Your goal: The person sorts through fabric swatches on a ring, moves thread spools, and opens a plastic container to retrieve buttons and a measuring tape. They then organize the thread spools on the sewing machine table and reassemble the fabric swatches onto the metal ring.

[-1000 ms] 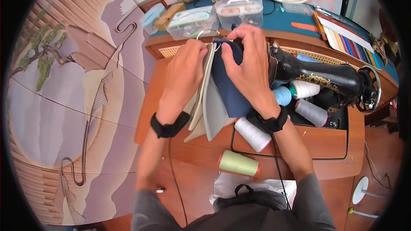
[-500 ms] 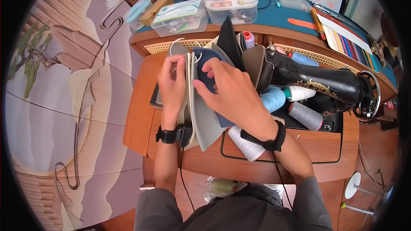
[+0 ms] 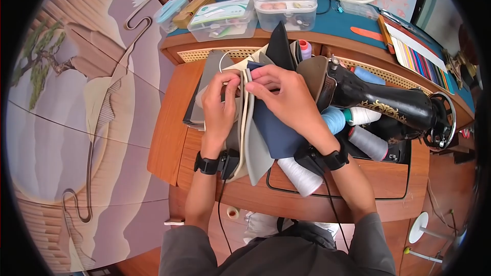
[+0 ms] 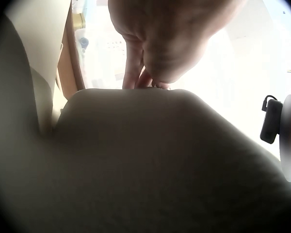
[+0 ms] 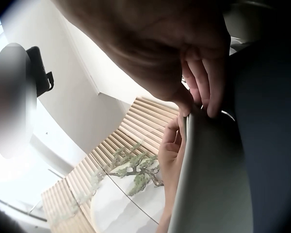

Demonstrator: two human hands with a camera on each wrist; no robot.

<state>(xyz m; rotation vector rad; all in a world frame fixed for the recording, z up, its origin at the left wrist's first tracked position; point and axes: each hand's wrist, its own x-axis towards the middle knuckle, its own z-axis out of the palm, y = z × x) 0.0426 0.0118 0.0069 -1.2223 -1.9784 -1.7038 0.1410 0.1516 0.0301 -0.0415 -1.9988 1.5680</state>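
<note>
A bundle of sheet swatches hangs on a thin metal ring (image 3: 221,62), held upright between both hands. My left hand (image 3: 219,110) pinches the top corner of the cream swatch (image 3: 243,128) and those behind it. With thumb and fingertips, my right hand (image 3: 289,99) pinches the top edge of the light grey swatch (image 3: 259,151), close to the left fingertips. A navy swatch (image 3: 279,130) hangs below the right hand. In the right wrist view, the right fingers (image 5: 214,92) bend over the grey swatch's top edge. A swatch fills most of the left wrist view.
A black sewing machine (image 3: 378,92) stands to the right, with a white thread cone (image 3: 302,176), a light blue one (image 3: 333,118) and a grey one (image 3: 369,142) around it. Clear plastic boxes (image 3: 286,13) line the back shelf. Black cables (image 3: 221,214) trail from both wrists.
Both hands have come down and closer together with the swatches, and the right hand has moved to the grey swatch's edge. The yellow-green thread cone has dropped off the table's front edge.
</note>
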